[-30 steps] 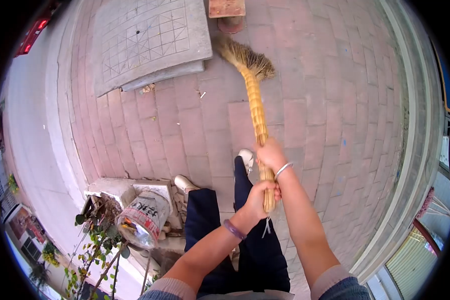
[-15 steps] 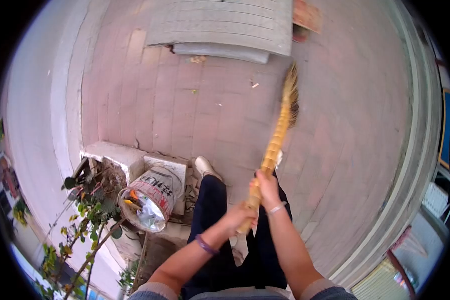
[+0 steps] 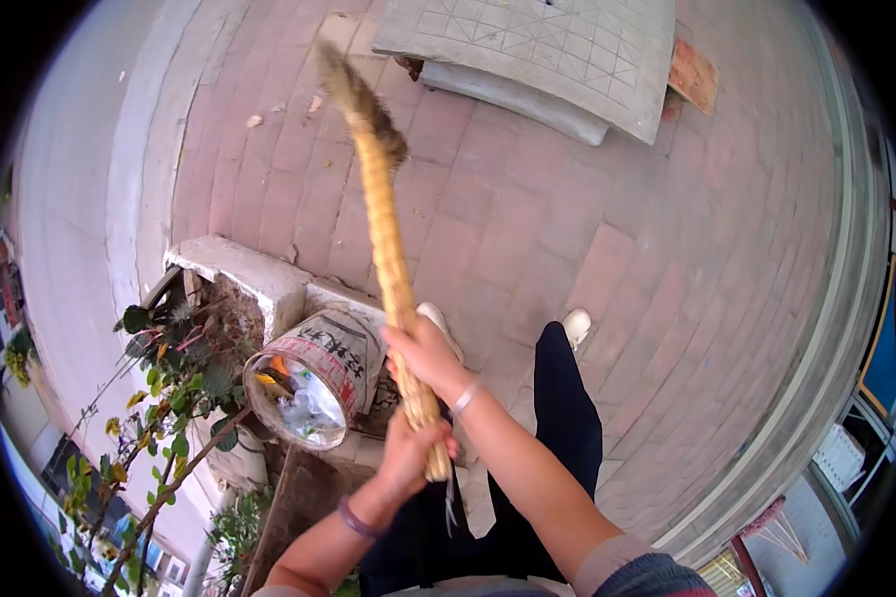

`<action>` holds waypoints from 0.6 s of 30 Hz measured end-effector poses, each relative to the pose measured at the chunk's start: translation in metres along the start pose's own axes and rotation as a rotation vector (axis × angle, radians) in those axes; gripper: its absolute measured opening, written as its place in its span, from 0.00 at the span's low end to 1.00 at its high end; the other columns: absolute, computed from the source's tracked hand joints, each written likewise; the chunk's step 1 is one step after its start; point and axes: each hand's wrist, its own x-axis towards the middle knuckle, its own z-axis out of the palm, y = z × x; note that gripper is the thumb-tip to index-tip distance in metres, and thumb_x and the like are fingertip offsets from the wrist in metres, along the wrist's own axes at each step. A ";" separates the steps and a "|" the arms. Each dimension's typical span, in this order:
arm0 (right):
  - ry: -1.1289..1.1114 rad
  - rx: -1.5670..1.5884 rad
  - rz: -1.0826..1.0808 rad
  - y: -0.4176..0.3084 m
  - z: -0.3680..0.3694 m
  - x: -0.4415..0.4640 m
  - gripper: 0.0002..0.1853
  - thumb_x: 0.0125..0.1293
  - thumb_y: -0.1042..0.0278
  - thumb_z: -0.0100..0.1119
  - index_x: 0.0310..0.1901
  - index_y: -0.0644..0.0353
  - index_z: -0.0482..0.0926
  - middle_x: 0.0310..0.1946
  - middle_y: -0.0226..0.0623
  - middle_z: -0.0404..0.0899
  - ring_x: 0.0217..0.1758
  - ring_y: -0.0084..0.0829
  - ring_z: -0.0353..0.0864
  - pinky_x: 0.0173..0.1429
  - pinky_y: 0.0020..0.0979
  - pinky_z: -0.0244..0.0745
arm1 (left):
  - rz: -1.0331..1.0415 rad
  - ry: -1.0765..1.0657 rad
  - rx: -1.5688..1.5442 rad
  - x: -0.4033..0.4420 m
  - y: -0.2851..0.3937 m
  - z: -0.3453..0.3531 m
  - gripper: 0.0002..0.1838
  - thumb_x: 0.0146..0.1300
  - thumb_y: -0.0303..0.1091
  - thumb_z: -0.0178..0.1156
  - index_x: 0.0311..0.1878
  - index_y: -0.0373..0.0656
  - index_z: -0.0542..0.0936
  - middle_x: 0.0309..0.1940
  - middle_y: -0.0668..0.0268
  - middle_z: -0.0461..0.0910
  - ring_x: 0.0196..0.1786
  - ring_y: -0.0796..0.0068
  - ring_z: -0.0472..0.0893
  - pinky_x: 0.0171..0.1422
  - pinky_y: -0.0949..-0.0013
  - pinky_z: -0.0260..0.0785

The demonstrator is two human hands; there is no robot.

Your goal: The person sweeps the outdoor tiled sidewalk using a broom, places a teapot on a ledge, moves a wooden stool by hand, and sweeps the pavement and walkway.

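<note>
A long straw broom (image 3: 380,214) with a ringed, yellow handle slants up and to the left over the brick paving, its brush blurred by motion. My left hand (image 3: 413,453), wearing a purple bracelet at the wrist, is wrapped round the lower end of the handle. Higher up the handle, my right hand (image 3: 423,350) also grips it, a pale band on that wrist. Small light scraps (image 3: 255,121) lie on the paving left of the brush. Whether the bristles touch the ground I cannot tell.
A bucket (image 3: 346,363) holding rubbish stands at my left, beside a low white planter (image 3: 254,279) and leafy plants (image 3: 164,448). Ahead is a stone slab table (image 3: 528,50) with a scored grid. A reddish block (image 3: 693,77) sits by its right side. Stepped edging runs along the right.
The broom has swung from the right to the left across the paving, both hands moving left with it. My view has shifted, and a second shoe now shows at the right.
</note>
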 end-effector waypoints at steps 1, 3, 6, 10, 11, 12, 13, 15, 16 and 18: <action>0.022 0.006 0.010 0.002 -0.004 -0.017 0.09 0.61 0.67 0.54 0.30 0.63 0.67 0.15 0.28 0.67 0.13 0.23 0.71 0.16 0.26 0.68 | -0.012 -0.069 0.002 -0.011 -0.009 -0.001 0.14 0.53 0.20 0.53 0.43 0.38 0.64 0.25 0.62 0.72 0.22 0.71 0.76 0.25 0.70 0.73; 0.141 0.003 0.090 0.009 -0.018 -0.048 0.11 0.63 0.63 0.54 0.36 0.62 0.68 0.20 0.31 0.70 0.18 0.23 0.73 0.20 0.25 0.72 | -0.121 -0.136 0.044 -0.024 -0.019 -0.003 0.15 0.53 0.20 0.55 0.43 0.37 0.63 0.25 0.62 0.73 0.22 0.72 0.76 0.26 0.71 0.73; 0.338 0.094 0.179 0.032 -0.030 -0.067 0.11 0.63 0.61 0.54 0.36 0.61 0.68 0.21 0.32 0.71 0.18 0.24 0.74 0.21 0.26 0.73 | -0.291 -0.200 0.086 -0.022 -0.025 -0.016 0.15 0.52 0.21 0.57 0.42 0.36 0.64 0.24 0.63 0.73 0.22 0.73 0.76 0.26 0.72 0.73; 0.389 0.225 0.219 0.071 -0.002 -0.027 0.11 0.62 0.60 0.54 0.33 0.58 0.67 0.20 0.31 0.70 0.18 0.25 0.73 0.21 0.28 0.73 | -0.335 -0.065 0.144 -0.004 -0.003 -0.061 0.16 0.50 0.20 0.58 0.42 0.35 0.66 0.24 0.63 0.73 0.20 0.73 0.76 0.22 0.72 0.72; 0.340 0.256 0.198 0.072 0.014 -0.001 0.11 0.62 0.61 0.54 0.32 0.58 0.67 0.19 0.31 0.69 0.18 0.25 0.72 0.21 0.27 0.71 | -0.264 -0.036 0.125 0.005 0.012 -0.076 0.16 0.50 0.20 0.57 0.42 0.35 0.65 0.24 0.62 0.74 0.19 0.73 0.76 0.22 0.72 0.72; 0.240 0.220 0.189 0.068 0.031 0.022 0.11 0.62 0.62 0.54 0.31 0.59 0.67 0.18 0.31 0.69 0.18 0.25 0.73 0.20 0.27 0.71 | -0.199 0.002 0.109 0.012 0.026 -0.088 0.17 0.50 0.20 0.57 0.43 0.34 0.65 0.23 0.62 0.74 0.19 0.73 0.76 0.22 0.72 0.72; 0.181 0.196 0.168 0.068 0.045 0.048 0.11 0.62 0.61 0.54 0.31 0.60 0.68 0.17 0.31 0.70 0.17 0.25 0.73 0.21 0.27 0.70 | -0.147 0.058 0.092 0.020 0.046 -0.092 0.16 0.50 0.20 0.56 0.42 0.34 0.65 0.23 0.62 0.74 0.19 0.73 0.76 0.22 0.72 0.72; 0.040 0.127 0.195 0.039 0.070 0.075 0.12 0.62 0.60 0.54 0.32 0.61 0.69 0.18 0.31 0.71 0.17 0.24 0.73 0.20 0.25 0.70 | -0.051 0.114 0.084 0.023 0.065 -0.091 0.16 0.51 0.20 0.55 0.42 0.35 0.64 0.23 0.61 0.73 0.19 0.73 0.76 0.22 0.72 0.72; -0.003 0.084 0.204 0.034 0.071 0.071 0.12 0.63 0.60 0.54 0.33 0.60 0.69 0.19 0.31 0.72 0.17 0.24 0.73 0.20 0.25 0.70 | -0.011 0.112 0.088 0.022 0.067 -0.082 0.16 0.51 0.20 0.55 0.43 0.35 0.64 0.23 0.61 0.73 0.19 0.73 0.76 0.22 0.72 0.72; -0.095 0.000 0.225 0.019 0.072 0.057 0.12 0.63 0.59 0.53 0.34 0.60 0.68 0.21 0.32 0.72 0.17 0.23 0.72 0.21 0.25 0.70 | 0.064 0.104 0.053 0.007 0.062 -0.064 0.18 0.52 0.20 0.55 0.45 0.36 0.61 0.25 0.62 0.72 0.19 0.72 0.76 0.22 0.71 0.73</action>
